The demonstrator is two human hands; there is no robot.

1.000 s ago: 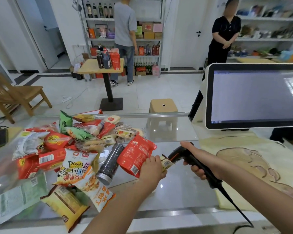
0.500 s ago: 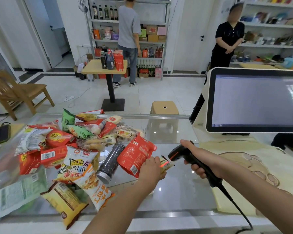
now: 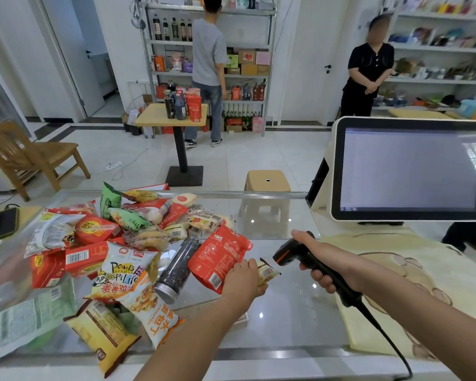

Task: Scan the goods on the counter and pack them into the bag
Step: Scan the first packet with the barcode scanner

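My left hand (image 3: 244,279) grips a small yellow snack packet (image 3: 267,271) over the glass counter (image 3: 286,312). My right hand (image 3: 331,259) holds a black barcode scanner (image 3: 291,250) by its handle, its orange-lit head pointing at the packet from the right, a short gap apart. A pile of goods covers the counter's left half: a red pouch (image 3: 217,257), a dark cylindrical jar (image 3: 177,266), a white "Powers for Life" bag (image 3: 121,273), an orange-white bag (image 3: 154,312), a yellow packet (image 3: 105,336). The cream cloth bag (image 3: 423,270) lies flat at right.
A touchscreen monitor (image 3: 407,169) stands at the counter's right back. A phone (image 3: 3,222) lies at far left. The scanner cable (image 3: 388,342) trails off the front edge. Beyond the counter are a stool (image 3: 267,181), a small table (image 3: 173,116), a wooden chair (image 3: 25,158) and two people by shelves.
The red scan light on the packet half a second ago is gone. Both hands stay almost where they were; the view has tilted slightly.
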